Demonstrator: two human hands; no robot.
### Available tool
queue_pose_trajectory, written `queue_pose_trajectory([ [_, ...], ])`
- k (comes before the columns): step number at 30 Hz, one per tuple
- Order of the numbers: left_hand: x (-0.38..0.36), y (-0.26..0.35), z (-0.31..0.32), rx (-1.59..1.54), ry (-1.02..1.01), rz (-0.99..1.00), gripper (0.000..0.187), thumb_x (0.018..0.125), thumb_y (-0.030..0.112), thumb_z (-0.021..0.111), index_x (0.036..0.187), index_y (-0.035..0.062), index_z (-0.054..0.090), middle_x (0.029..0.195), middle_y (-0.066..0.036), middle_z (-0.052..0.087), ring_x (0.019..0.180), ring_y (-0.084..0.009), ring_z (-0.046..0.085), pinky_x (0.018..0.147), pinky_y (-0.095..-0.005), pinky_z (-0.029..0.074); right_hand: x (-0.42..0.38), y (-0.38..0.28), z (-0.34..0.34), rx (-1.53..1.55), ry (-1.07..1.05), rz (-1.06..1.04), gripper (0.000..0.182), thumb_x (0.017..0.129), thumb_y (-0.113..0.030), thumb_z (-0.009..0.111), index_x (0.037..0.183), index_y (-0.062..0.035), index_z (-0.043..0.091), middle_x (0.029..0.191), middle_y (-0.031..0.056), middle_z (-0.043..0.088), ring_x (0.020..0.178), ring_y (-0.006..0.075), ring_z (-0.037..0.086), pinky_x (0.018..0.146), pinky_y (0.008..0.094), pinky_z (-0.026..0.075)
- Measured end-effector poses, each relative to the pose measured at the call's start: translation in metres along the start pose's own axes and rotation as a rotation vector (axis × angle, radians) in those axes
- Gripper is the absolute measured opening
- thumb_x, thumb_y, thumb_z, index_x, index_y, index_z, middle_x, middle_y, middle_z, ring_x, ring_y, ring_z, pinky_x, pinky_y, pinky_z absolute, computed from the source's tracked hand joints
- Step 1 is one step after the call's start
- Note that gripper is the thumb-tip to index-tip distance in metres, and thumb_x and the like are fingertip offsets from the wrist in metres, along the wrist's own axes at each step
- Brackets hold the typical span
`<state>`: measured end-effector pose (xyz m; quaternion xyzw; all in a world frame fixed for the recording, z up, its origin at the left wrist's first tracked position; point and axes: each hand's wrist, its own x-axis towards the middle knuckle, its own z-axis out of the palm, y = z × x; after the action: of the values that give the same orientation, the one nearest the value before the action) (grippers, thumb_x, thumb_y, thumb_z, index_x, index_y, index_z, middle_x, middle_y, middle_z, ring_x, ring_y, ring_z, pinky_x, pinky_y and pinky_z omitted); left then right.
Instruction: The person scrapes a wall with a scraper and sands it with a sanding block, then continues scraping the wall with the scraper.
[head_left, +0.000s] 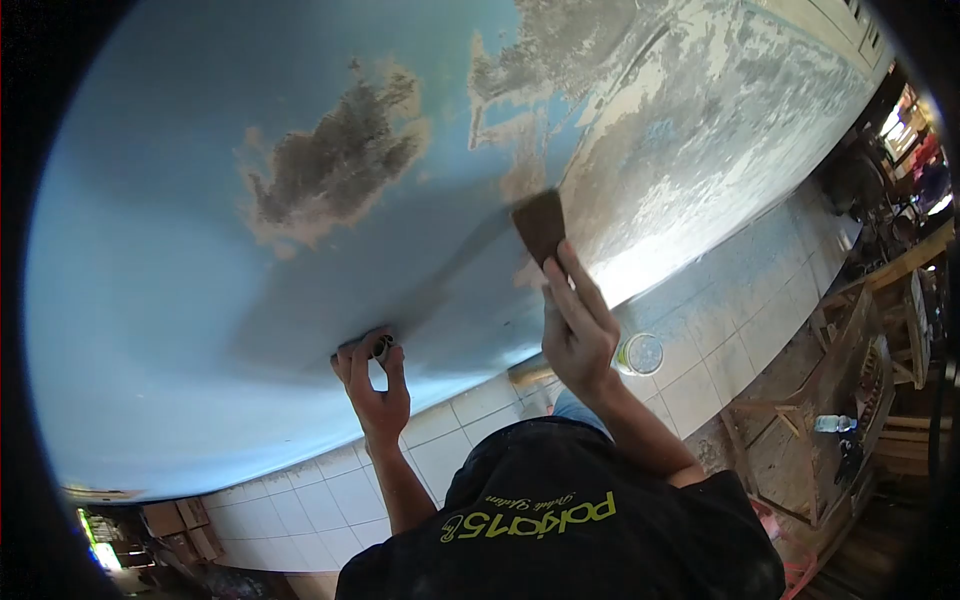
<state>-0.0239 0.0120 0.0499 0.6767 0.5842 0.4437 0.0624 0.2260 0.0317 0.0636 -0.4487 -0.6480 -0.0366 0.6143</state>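
A large curved panel (pixel 150 250), painted light blue, fills the upper view, with a dark grey rough patch (pixel 340 160) and a broad grey and cream filler area (pixel 690 170). My right hand (pixel 582 335) grips a dark flat scraper (pixel 541 225), its wide edge pointing up at the border of the filler area. Lower left, my left hand (pixel 378 395) is curled close to the blue paint, its fingers closed around a small dark object with a round grey end (pixel 383 347). What that object is, I cannot tell.
Beside my right wrist, a white tub (pixel 640 354) stands on the pale tiled floor (pixel 480 402). At right, a wooden frame (pixel 790 430) has a plastic bottle (pixel 834 424) on it. Cardboard boxes (pixel 182 525) sit at lower left.
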Motion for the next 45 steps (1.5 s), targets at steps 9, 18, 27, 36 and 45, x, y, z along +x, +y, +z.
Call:
queue_pose_trajectory([
  [9, 0.0, -0.002, 0.0, -0.006, 0.013, 0.013, 0.019, 0.088, 0.01, 0.067, 0.107, 0.0057, 0.066, 0.099, -0.007, 0.061, 0.094, -0.0247, 0.048, 0.084, -0.0387, 0.038, -0.006, -0.004, 0.001, 0.033, -0.016, 0.059, 0.038, 0.081, 0.014, 0.061, 0.118, 0.0045, 0.065, 0.132, 0.0228, 0.058, 0.112, 0.0326, 0.065, 0.086, 0.0336, 0.058],
  [18, 0.001, 0.001, 0.0, 0.055, 0.037, 0.04, 0.02, 0.093, 0.013, 0.061, 0.11, 0.0041, 0.064, 0.077, -0.004, 0.06, 0.087, -0.0198, 0.047, 0.084, -0.0358, 0.038, 0.01, -0.003, -0.002, 0.051, 0.01, -0.017, 0.035, 0.084, 0.011, 0.062, 0.119, 0.0057, 0.064, 0.132, 0.0225, 0.057, 0.115, 0.0319, 0.063, 0.088, 0.0334, 0.057],
  [27, 0.0, -0.003, -0.001, 0.005, 0.012, 0.053, 0.02, 0.088, 0.009, 0.067, 0.108, 0.0072, 0.066, 0.095, -0.005, 0.06, 0.091, -0.0231, 0.048, 0.083, -0.0391, 0.039, -0.008, -0.009, -0.004, 0.091, -0.074, 0.072, 0.036, 0.084, 0.009, 0.065, 0.12, 0.0041, 0.064, 0.134, 0.0221, 0.056, 0.119, 0.032, 0.06, 0.091, 0.0342, 0.057],
  [36, -0.001, -0.002, -0.001, 0.005, 0.005, 0.003, 0.019, 0.089, 0.011, 0.067, 0.108, 0.008, 0.066, 0.099, -0.005, 0.061, 0.094, -0.0239, 0.048, 0.084, -0.0391, 0.04, 0.001, -0.021, -0.034, 0.842, -0.225, 0.639, 0.049, 0.104, -0.011, 0.039, 0.148, 0.0024, 0.026, 0.124, 0.0265, 0.057, 0.072, 0.0184, 0.071, 0.048, 0.0216, 0.054],
  [45, 0.001, 0.0, 0.001, 0.03, 0.008, 0.047, 0.019, 0.095, 0.015, 0.06, 0.111, 0.0059, 0.064, 0.074, 0.0, 0.062, 0.086, -0.0181, 0.046, 0.086, -0.0361, 0.036, 0.0, -0.017, -0.01, 0.329, -0.258, 0.295, 0.061, 0.098, -0.005, 0.054, 0.152, -0.003, 0.026, 0.095, 0.0167, 0.065, 0.058, 0.0096, 0.052, 0.055, 0.025, 0.045],
])
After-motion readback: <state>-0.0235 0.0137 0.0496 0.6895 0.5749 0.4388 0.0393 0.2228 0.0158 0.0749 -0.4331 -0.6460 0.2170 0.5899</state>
